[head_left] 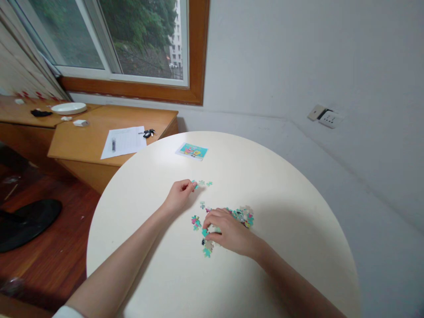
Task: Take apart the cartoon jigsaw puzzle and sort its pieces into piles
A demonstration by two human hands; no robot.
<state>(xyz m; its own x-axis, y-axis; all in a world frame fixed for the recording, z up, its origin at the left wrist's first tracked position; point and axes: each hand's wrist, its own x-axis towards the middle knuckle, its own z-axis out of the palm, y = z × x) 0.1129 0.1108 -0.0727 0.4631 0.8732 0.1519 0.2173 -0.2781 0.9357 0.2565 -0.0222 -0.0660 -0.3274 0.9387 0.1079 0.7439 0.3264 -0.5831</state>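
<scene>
My left hand (180, 193) is closed in a pinch on a teal jigsaw puzzle piece (196, 186). Just beyond its fingertips, a few pale and teal pieces (209, 183) lie on the round table. My right hand (228, 228) is bent over the loose pile of puzzle pieces (245, 215), hiding part of it. Its thumb and fingers close on another teal puzzle piece (205, 232). Left of that hand lies a small pink and teal cluster of pieces (196, 222), and more pieces (207, 252) lie below it.
A picture card (192, 151) lies toward the far edge of the white round table (281, 274). On the wooden desk (86, 145) at the left are a paper sheet (124, 138), keys (149, 133) and a white plate (69, 108). A wall borders the table's right side.
</scene>
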